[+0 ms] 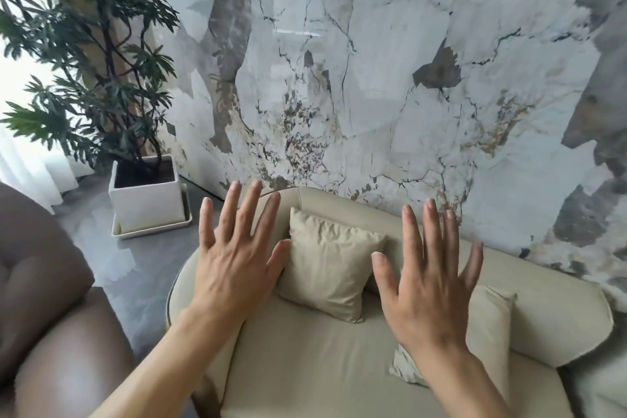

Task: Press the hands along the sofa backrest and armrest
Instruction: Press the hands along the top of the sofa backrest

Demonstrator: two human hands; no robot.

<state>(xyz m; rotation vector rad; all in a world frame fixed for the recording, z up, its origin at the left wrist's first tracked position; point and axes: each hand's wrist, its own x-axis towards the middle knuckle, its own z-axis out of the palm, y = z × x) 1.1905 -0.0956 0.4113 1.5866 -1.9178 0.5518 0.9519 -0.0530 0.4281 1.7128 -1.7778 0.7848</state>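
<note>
A cream sofa (305,360) stands against a marble wall. Its backrest (549,312) runs along the wall and its rounded left armrest (179,285) curves toward me. My left hand (234,265) is held flat with fingers spread, in front of the left armrest and back corner. My right hand (427,285) is also flat and spread, in front of the middle of the backrest. Both hands hold nothing. Whether either palm touches the upholstery I cannot tell.
A cream cushion (329,265) leans in the sofa's left corner, another cushion (492,326) and a patterned one (403,366) lie to the right. A brown leather armchair (51,332) is at the lower left. A potted plant in a white square pot (146,200) stands on the grey floor.
</note>
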